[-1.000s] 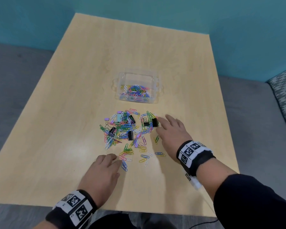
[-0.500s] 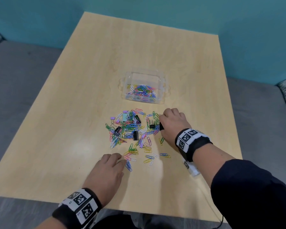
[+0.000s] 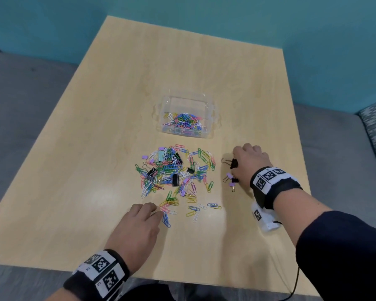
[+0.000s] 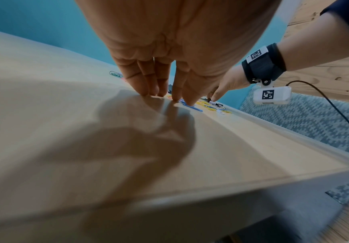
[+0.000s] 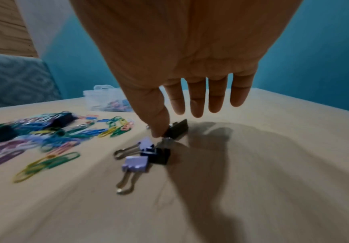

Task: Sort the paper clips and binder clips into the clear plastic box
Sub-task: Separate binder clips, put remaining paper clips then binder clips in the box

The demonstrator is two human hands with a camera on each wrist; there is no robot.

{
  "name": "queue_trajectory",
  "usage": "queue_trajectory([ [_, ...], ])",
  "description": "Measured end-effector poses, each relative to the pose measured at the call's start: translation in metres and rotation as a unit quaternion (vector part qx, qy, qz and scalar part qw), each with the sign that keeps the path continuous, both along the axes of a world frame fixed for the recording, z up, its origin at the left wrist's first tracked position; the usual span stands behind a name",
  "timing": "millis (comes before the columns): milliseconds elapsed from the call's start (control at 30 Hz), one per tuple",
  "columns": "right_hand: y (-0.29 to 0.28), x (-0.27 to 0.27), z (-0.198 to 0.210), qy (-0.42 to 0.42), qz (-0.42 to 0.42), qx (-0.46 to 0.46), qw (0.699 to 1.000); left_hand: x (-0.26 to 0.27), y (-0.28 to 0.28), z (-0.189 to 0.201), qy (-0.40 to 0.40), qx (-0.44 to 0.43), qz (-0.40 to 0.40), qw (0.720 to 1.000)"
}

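Right hand (image 3: 249,161): moved off mixed pile (image 3: 174,170) to its right side since a second ago, grip seemingly pinching black binder clip (image 5: 176,129). Lilac binder clips (image 5: 137,163) just below grip. Clear plastic box (image 3: 186,117) ahead-left, holding paper clips only. Left hand (image 3: 137,227): flat on worktop (image 3: 96,127), holding nothing. Binder clips being separated first.

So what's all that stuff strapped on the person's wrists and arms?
Each wrist carries a black band with white panels printed with square black-and-white code markers; the left wrist band matches it. Under the right wrist hangs a small white box with its own marker and a thin black cable trailing off. The right arm wears a dark navy sleeve. Both hands are bare.
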State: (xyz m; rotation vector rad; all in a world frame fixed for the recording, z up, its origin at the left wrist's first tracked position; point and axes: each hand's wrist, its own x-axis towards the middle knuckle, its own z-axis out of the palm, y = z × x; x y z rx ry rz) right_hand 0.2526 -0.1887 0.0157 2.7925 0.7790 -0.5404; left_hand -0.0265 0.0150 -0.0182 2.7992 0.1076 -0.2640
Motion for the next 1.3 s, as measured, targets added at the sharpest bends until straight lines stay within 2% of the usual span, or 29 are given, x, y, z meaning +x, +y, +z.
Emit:
queue_trajectory([
  [133,0.009,-0.022,-0.006,0.002,0.177,0.082,0.981,0.0,-0.001,0.0,-0.003,0.006,0.001,1.0],
  [233,0.023,-0.033,-0.007,0.039,0.212,0.054,0.975,0.001,-0.001,0.002,-0.007,0.012,-0.005,1.0],
  [400,0.036,-0.038,-0.016,0.056,0.221,0.024,0.973,0.002,0.0,0.005,-0.019,0.004,-0.009,1.0],
  [600,0.012,-0.072,-0.02,0.075,0.22,-0.001,0.973,-0.001,-0.001,0.005,-0.029,0.011,-0.011,0.999],
  [733,0.003,-0.098,-0.011,0.076,0.207,0.037,0.975,-0.002,-0.001,0.002,-0.024,0.007,-0.003,1.0],
  [967,0.044,-0.059,0.0,0.077,0.154,0.075,0.982,0.0,0.001,0.001,-0.025,0.03,-0.015,0.999],
  [1100,0.06,-0.037,0.007,0.124,0.146,0.051,0.98,0.0,0.0,0.001,-0.019,0.043,-0.023,0.999],
  [1300,0.043,-0.051,-0.001,0.121,0.147,0.047,0.981,0.002,-0.003,0.001,-0.02,0.028,-0.003,0.999],
])
